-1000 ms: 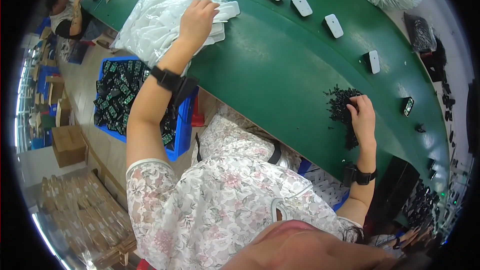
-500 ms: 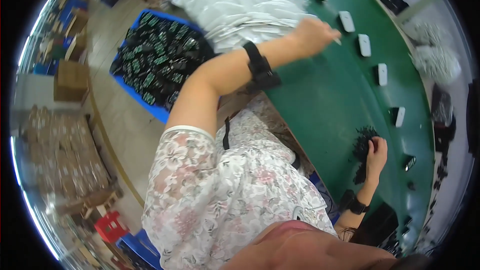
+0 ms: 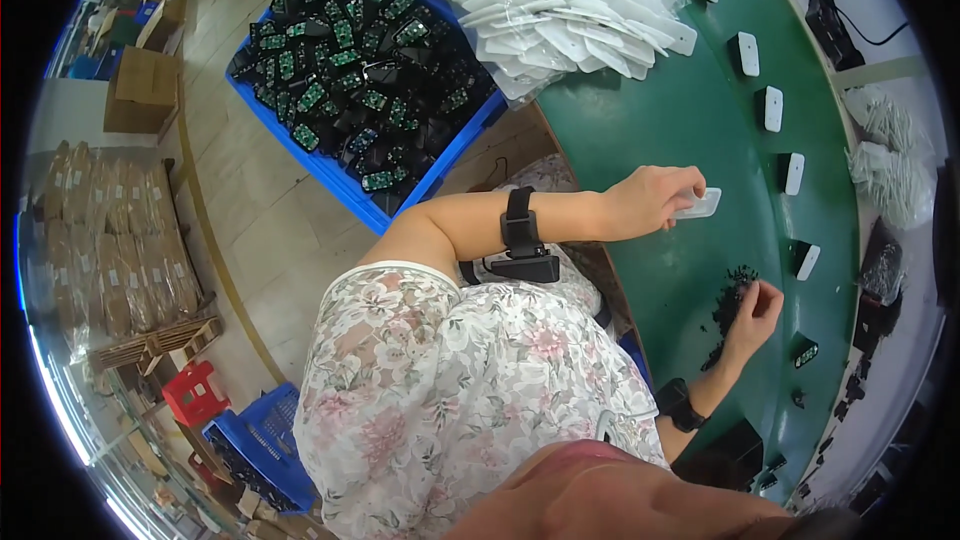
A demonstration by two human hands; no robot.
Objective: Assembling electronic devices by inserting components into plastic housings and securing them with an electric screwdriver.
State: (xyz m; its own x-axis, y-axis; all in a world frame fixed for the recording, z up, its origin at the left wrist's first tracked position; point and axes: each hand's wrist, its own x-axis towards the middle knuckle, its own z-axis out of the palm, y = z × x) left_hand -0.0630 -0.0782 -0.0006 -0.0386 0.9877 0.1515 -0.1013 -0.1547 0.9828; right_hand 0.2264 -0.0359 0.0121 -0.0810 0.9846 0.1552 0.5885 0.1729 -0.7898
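My left hand grips a white plastic cover by one end, holding it over the green table. Its curved rim faces up, so it looks like a shallow tray. My right hand is closed in a pinch beside a loose pile of tiny black parts. Whatever sits between those fingertips is too small to make out. Along the far side of the table runs a spaced row of white-topped devices, the nearest lying just beyond my right hand. A black device with a green circuit board is to its right.
A clear bag of white covers lies on the table's left part. Beside the table, a blue crate holds many black housings with green boards. Bundled white parts sit beyond the far edge. A black box stands near my right forearm.
My left hand has come away from beside the bag toward the middle of the table, bringing a white cover. My right hand stays by the black parts. The whole view has shifted.
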